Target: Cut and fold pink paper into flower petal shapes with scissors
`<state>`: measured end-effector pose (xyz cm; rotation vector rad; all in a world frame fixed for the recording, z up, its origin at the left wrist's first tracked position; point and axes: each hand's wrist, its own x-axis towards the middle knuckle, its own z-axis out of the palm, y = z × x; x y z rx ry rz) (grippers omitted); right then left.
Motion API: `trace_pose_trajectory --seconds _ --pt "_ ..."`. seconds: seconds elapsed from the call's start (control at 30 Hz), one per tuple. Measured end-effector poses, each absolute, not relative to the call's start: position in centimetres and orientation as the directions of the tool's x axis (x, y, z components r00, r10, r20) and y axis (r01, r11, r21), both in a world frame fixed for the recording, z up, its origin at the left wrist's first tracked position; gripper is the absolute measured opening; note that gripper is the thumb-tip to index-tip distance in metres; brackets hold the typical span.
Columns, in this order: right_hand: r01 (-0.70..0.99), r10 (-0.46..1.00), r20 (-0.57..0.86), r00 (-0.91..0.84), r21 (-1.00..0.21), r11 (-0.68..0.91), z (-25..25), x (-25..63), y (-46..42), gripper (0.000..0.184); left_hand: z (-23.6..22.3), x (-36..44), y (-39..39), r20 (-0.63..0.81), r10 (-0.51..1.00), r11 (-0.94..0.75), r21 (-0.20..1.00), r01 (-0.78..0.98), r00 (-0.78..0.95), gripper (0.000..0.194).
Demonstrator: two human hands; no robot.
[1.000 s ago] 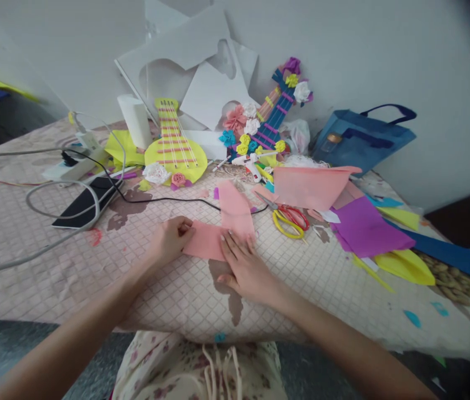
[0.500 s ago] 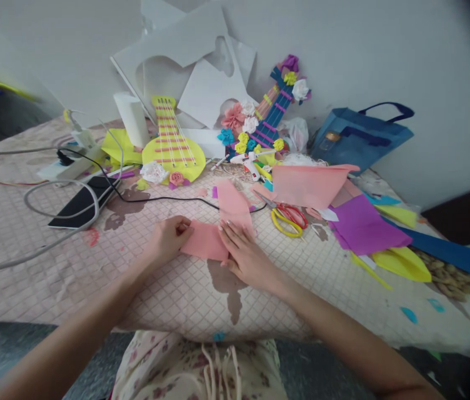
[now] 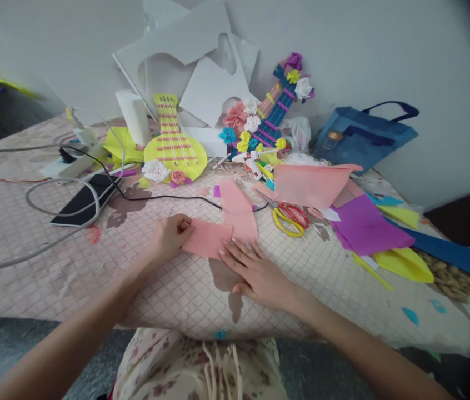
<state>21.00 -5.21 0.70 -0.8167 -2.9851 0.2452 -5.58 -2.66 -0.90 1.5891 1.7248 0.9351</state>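
Observation:
A pink paper strip (image 3: 222, 225), folded into an L shape, lies on the quilted bed cover (image 3: 30, 244) in front of me. My left hand (image 3: 167, 239) pinches the strip's left end with closed fingers. My right hand (image 3: 255, 271) lies flat with fingers stretched out, its fingertips pressing the strip's lower edge at the fold. Yellow and red scissors (image 3: 289, 218) lie just right of the strip.
Pink (image 3: 310, 183), purple (image 3: 368, 225) and yellow (image 3: 405, 265) paper sheets lie at the right, with a blue bag (image 3: 360, 136) behind. Two paper guitars (image 3: 174, 144) and white foam boards (image 3: 193, 61) lean at the back. A black tablet (image 3: 87, 199), power strip and cables sit at the left.
My right hand has slid down and slightly right along the pink strip, from covering the fold to touching only its lower edge. The left hand has stayed put.

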Motion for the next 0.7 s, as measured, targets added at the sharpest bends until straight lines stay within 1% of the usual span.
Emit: trace_pose_trajectory --seconds 0.1,0.2,0.27,0.37,0.43,0.5,0.57,0.63,0.7 --pt "0.527 0.527 -0.049 -0.848 -0.179 0.831 0.9 22.5 -5.8 0.067 -1.0 -5.7 -2.5 0.009 0.994 0.05 0.839 0.543 -0.105 0.024" --pt "0.522 0.531 -0.049 -0.846 -0.281 0.805 1.2 23.8 -5.8 0.065 -1.2 -5.9 -2.5 0.011 0.995 0.04 0.869 0.493 -0.101 0.025" --pt "0.546 0.6 0.021 -0.8 -0.391 0.741 1.3 24.2 -5.2 0.062 -1.2 -6.0 -2.5 0.004 0.997 0.028 0.901 0.432 -0.073 0.028" --pt "0.558 0.752 0.173 -0.637 -0.57 0.603 1.5 23.5 -3.2 0.053 -0.6 -6.0 -2.7 -0.03 0.999 0.037 0.944 0.328 -0.027 0.034" --pt "0.507 0.792 0.23 -0.565 -0.66 0.554 1.6 22.3 -1.3 0.048 0.1 -5.9 -2.7 -0.039 0.999 0.038 0.96 0.279 -0.003 0.035" --pt "0.423 0.788 0.236 -0.569 -0.737 0.527 1.8 20.7 0.6 0.047 0.9 -5.6 -2.7 -0.023 0.999 0.013 0.968 0.25 0.035 0.034" --pt "0.302 0.757 0.199 -0.623 -0.831 0.467 2.0 19.2 2.2 0.049 1.7 -5.1 -2.6 0.004 0.996 -0.025 0.972 0.232 0.089 0.032" --pt "0.189 0.718 0.125 -0.685 -0.922 0.339 2.1 17.9 3.2 0.05 2.5 -4.4 -2.4 0.023 0.988 -0.057 0.972 0.226 0.152 0.031" --pt "0.122 0.692 0.042 -0.721 -0.975 0.186 2.2 17.1 3.6 0.04 3.0 -3.8 -2.1 0.035 0.978 -0.084 0.969 0.234 0.207 0.029"
